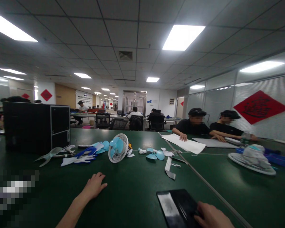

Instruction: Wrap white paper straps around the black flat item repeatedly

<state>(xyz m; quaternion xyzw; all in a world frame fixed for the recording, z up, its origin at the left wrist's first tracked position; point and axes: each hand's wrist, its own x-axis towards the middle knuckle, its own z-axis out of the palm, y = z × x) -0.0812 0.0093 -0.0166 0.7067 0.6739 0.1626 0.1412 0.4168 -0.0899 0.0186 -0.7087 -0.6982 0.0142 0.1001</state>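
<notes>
My left hand [95, 184] rests on the green table [123, 196], fingers loosely spread, thumb out to the side, holding nothing. My right hand [211, 216], partly cut off by the lower edge of the view, grips the right edge of a flat black rectangular thing with a white panel [168, 205]. Its exact kind I cannot tell. Beyond my left hand a small fan [118, 148] with a white grille and light blue blades stands tilted. A loose light blue fan blade [152, 155] lies to its right, and blue-and-white gloves [83, 157] lie to its left.
A black computer tower [28, 126] stands at the left, with a grey fan blade [48, 156] before it. A metal strip [204, 180] crosses the table. Past it are a co-worker's hand on a white sheet [186, 144], a white round grille [251, 164] and a blue tray [280, 160].
</notes>
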